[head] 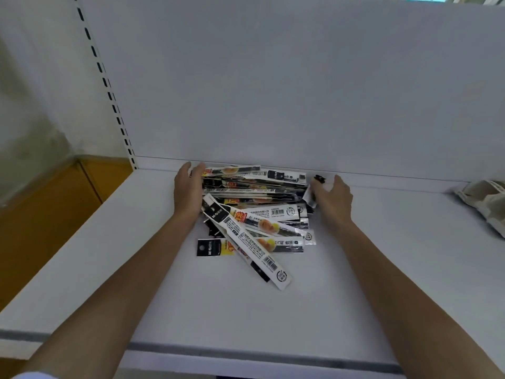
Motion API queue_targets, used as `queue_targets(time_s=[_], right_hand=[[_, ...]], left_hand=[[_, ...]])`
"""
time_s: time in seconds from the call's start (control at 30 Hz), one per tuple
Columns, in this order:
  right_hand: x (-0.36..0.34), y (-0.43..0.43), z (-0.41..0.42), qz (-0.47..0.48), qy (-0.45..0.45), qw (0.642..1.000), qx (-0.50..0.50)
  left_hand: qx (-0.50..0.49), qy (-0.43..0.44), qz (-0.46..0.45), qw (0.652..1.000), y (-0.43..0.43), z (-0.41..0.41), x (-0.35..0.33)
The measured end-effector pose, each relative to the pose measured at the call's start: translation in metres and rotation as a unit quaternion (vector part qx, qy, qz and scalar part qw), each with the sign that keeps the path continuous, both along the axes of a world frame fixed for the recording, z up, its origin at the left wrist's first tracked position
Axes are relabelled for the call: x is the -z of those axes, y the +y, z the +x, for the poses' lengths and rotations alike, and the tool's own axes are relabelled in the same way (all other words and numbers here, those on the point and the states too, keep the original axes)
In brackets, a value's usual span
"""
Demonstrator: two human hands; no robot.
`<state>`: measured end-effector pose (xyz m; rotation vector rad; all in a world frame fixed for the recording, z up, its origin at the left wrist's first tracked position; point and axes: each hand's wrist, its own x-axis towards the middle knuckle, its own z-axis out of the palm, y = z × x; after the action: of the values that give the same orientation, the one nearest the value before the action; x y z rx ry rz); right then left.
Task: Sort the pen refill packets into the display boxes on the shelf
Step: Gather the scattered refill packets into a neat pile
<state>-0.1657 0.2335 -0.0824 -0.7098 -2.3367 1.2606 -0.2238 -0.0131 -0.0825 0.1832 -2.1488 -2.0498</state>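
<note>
Two bare hands bracket a loose heap of pen refill packets [254, 203], which lies on the white shelf [273, 310] right between them, its far edge against the shelf's back panel [273, 91]. The left hand [188, 190] stands on edge along the heap's left side, its fingers fairly straight and reaching to the back panel, the palm against the packet ends. The right hand [332, 198] is at the heap's right side with thumb raised and fingers bent down onto the packet ends; whether it actually pinches a packet or only touches them cannot be told. Most packets between the hands lie crosswise, stacked roughly parallel from one palm to the other. Nearer the person than the hands, between the two forearms, a long white packet [247, 243] with a barcode lies slanted across the others, its lower end pointing toward the right forearm. Just beside the left wrist, a packet with a black header [209, 247] sticks out of the heap. Well to the right of the right hand, a crumpled pale wrapper [486, 201] sits on the shelf. Left of the left hand, a slotted white upright [109, 91] rises at the shelf's end.
</note>
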Motion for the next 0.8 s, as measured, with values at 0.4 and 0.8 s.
queue_targets(time_s=[0.4,0.8], right_hand=[[-0.021,-0.025,0.008,-0.032,0.139,0.989,0.045],[-0.054,-0.158,0.068,0.126,0.165,0.902,-0.378]], left_hand=[[0.018,0.127,-0.279,0.952,-0.029,0.03,-0.008],[0.192,0.007,0.018,0.981,-0.026,0.102,-0.04]])
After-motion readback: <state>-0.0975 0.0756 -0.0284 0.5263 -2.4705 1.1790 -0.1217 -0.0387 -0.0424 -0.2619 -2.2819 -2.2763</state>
